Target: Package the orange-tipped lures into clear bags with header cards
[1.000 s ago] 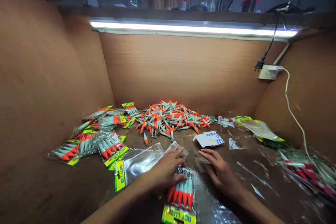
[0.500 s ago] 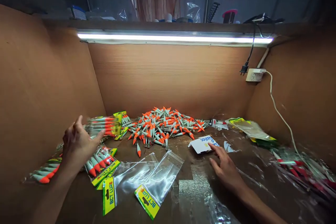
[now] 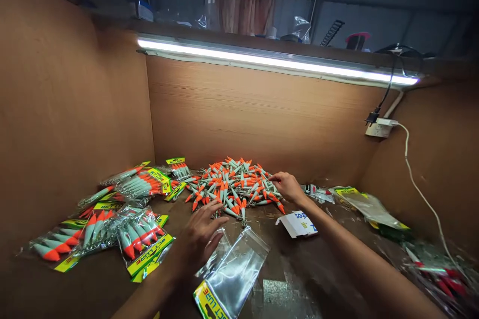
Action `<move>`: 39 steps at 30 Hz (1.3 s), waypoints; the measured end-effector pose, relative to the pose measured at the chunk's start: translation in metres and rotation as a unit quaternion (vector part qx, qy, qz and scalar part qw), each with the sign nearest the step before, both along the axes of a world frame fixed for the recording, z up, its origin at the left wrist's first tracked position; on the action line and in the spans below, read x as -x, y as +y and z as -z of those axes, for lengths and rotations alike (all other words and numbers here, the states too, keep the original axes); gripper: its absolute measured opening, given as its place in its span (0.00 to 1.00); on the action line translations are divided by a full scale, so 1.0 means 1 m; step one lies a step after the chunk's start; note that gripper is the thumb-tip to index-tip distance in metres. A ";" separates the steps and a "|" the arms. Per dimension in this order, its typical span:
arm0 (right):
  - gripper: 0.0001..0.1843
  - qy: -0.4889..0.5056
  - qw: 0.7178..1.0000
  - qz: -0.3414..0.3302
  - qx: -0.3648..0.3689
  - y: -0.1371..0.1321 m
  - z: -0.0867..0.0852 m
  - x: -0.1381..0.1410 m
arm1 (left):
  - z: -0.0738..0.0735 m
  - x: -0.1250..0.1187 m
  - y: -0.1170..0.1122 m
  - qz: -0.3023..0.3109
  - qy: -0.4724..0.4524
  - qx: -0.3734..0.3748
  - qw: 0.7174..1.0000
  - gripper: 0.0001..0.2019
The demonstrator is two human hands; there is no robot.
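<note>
A heap of orange-and-white fishing lures (image 3: pixel 228 184) lies at the back of the bench. At the heap's right edge is my right hand (image 3: pixel 288 188), its fingers bent together among the lures; what they grip, if anything, is hidden. Just in front of the heap, my left hand (image 3: pixel 204 233) hovers with fingers apart, holding nothing. Below it lies a clear plastic bag (image 3: pixel 239 269) with a yellow "BCT LURE" header. Another clear bag is partly covered by my left hand and forearm.
Filled lure packs (image 3: pixel 138 184) are piled on the left. A small white box (image 3: pixel 298 224) sits right of the heap. Farther right are flat clear packs (image 3: pixel 370 209) and bagged red-and-white lures (image 3: pixel 441 274). A white cable (image 3: pixel 413 182) hangs from the outlet (image 3: pixel 378 128).
My left hand has let go of a filled lure pack on the left pile and moved right, in front of the heap. My right hand has gone from the white box up to the heap. The view has tilted.
</note>
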State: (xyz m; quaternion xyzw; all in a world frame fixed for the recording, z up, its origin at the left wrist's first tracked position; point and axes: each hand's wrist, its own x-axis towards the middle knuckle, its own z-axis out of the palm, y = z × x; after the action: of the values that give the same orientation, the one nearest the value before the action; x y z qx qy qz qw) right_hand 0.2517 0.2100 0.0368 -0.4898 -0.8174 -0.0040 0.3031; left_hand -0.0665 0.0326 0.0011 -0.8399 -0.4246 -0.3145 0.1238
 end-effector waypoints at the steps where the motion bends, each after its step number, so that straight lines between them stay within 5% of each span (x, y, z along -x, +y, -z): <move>1: 0.15 -0.015 1.000 0.000 0.005 0.013 -0.002 0.002 | 0.000 0.003 0.000 -0.004 -0.007 -0.004 1.000 0.17; 6: 0.11 -0.098 0.993 -0.050 0.030 0.051 -0.005 0.014 | -0.001 0.006 0.001 -0.011 -0.010 -0.009 1.000 0.16; 12: 0.16 -0.145 0.979 -0.133 0.049 0.055 0.002 0.032 | 0.000 0.005 0.001 -0.003 -0.016 -0.012 1.000 0.17; 20: 0.08 -0.045 0.989 -0.130 0.058 0.049 -0.005 0.030 | 0.001 0.004 0.002 0.006 -0.028 -0.014 0.999 0.17; 27: 0.17 0.134 0.981 -0.116 0.079 -0.038 0.002 0.027 | 0.003 0.003 -0.002 0.005 -0.021 0.029 0.999 0.16; 33: 0.18 0.396 0.875 -0.085 0.265 -0.138 0.027 0.024 | 0.008 -0.002 -0.004 0.025 -0.006 0.070 0.997 0.16; 39: 0.18 0.456 0.854 -0.054 0.245 -0.171 0.035 0.016 | 0.013 -0.003 0.001 0.048 -0.012 0.072 0.996 0.14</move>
State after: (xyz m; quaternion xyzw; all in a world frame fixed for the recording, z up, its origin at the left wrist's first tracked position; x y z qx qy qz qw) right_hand 0.2360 0.0392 0.0023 -0.4499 -0.5876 0.4368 0.5115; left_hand -0.0632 0.0335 -0.0124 -0.8625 -0.4065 -0.2985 0.0424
